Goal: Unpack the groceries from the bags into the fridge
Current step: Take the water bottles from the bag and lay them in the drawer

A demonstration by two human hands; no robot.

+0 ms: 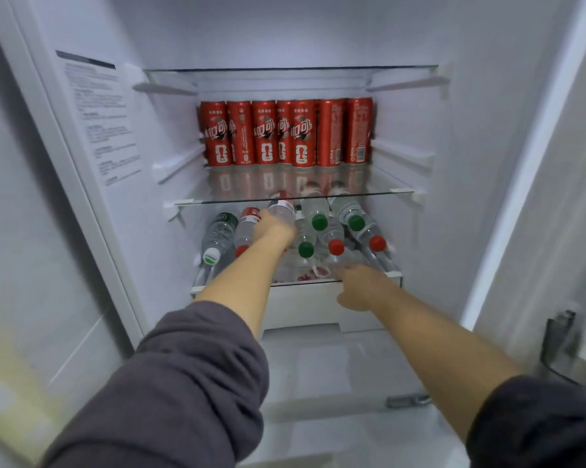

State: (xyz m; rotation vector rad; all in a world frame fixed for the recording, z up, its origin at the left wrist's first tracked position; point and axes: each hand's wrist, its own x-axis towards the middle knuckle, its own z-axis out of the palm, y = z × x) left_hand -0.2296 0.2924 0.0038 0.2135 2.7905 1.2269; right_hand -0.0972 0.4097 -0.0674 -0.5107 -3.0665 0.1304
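Observation:
The fridge stands open in front of me. Several red cans (286, 133) line the back of the middle glass shelf (369, 192). Below it, several clear water bottles (332, 231) with red and green caps lie stacked on the lower shelf (391, 274). My left hand (273, 229) reaches into the stack and grips a clear bottle (281, 209) with a red label, held on top of the others. My right hand (361, 288) is at the lower shelf's front edge, fingers curled loosely, touching the front of the bottle pile. No bag is in view.
A top glass shelf (285, 70) is bare. A label sticker (99, 113) covers the left inner wall. Under the bottle shelf is a white drawer front (301, 309). The door bin (575, 346) shows at the right edge.

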